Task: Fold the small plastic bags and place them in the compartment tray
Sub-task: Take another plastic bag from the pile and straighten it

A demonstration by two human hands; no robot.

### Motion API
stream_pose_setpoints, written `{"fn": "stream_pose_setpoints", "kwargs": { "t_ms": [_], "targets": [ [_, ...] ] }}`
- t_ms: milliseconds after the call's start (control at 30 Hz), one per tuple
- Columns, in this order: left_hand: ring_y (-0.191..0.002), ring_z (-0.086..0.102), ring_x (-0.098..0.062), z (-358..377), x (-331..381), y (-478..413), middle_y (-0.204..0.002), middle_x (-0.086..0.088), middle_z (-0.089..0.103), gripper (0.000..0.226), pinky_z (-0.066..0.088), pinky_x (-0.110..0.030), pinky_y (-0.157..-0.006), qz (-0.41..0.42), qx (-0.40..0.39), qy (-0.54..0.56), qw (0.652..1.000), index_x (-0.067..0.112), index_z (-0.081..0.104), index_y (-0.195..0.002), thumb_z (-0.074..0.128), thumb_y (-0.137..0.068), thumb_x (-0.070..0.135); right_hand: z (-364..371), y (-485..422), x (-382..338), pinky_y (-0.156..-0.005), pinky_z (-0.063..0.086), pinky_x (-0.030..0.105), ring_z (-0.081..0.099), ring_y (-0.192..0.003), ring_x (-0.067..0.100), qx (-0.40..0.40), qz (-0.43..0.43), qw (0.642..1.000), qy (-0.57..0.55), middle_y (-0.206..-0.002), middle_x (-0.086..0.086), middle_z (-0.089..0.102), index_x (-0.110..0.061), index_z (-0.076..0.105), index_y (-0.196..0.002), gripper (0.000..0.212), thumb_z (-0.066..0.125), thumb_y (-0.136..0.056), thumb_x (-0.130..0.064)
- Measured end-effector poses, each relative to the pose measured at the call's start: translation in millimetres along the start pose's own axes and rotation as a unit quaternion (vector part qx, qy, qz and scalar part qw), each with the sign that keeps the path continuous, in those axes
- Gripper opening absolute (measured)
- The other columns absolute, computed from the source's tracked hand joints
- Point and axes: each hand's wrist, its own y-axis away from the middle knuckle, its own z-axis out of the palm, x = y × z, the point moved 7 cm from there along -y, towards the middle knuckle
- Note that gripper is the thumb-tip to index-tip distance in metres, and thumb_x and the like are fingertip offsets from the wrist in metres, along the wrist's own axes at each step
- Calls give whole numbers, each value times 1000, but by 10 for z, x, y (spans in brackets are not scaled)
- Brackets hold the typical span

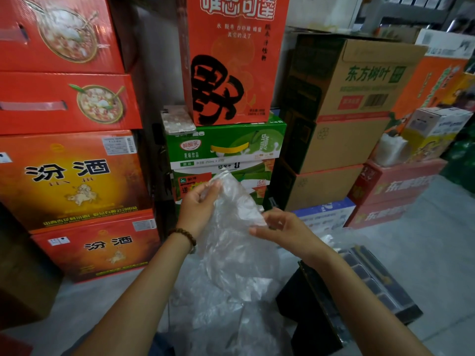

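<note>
So the left hand [199, 201] pinches the clear plastic bag [231, 242] at its 11 o'clock corner, the right hand [282, 231] pinches the 3 o'clock edge, and the rest droops toward 6. The compartment tray [377, 281] sits at 4 o'clock.

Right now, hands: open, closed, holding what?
Left hand: closed, pinching the bag near its top.
Right hand: closed, pinching the same bag at its side edge.
</note>
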Motion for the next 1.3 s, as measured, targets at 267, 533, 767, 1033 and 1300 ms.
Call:
{"fn": "stream_pose_setpoints", "kwargs": {
  "t_ms": [267, 533, 767, 1033, 1300],
  "targets": [
    [-67, 57, 1, -377, 84, -84, -76, 3, 62, 19, 46, -12, -60, 45, 99, -14, 994, 16, 63, -89, 50, -97, 26, -158, 25, -67, -65, 53, 20, 66, -66, 11, -11, 14, 987, -159, -74, 3, 63, -6, 51, -81, 16, 53, -96, -11],
    [-78, 56, -19, -366, -38, -127, -84, -10, 62, 21, 48, -32, -73, 0, 64, -27, 998, 17, 64, -86, 56, -94, 35, -245, 67, -14, -50, 42, 12, 53, -49, 2, 2, 17, 996, -83, -56, -8, 60, -6, 63, -79, 17, 60, -92, -16],
    [-49, 45, 3, -510, 24, -108, -61, 6, 49, 30, 37, -10, -49, 28, 126, -29, 991, 19, 55, -67, 54, -96, 30, -544, 76, 72, -48, 29, 17, 29, -48, 9, 90, 49, 989, -104, -51, -6, 34, -22, 58, -55, 35, 62, -82, -43],
    [-55, 43, -4, -455, 32, -88, -63, 5, 48, 26, 37, -11, -51, 36, 124, -7, 992, 19, 57, -75, 52, -97, 31, -541, 61, 145, -81, 43, 27, 55, -73, 12, 107, 76, 977, -166, -70, -2, 58, -11, 68, -89, 23, 62, -87, -33],
    [-47, 42, 1, -210, 36, 65, -55, 11, 51, 24, 36, -14, -48, 10, 103, 79, 991, 20, 55, -78, 49, -98, 31, -35, -59, 205, -86, 47, 24, 65, -104, 14, 44, 101, 954, -278, -116, 2, 68, -11, 56, -122, 63, 51, -76, -53]
  ]
}}
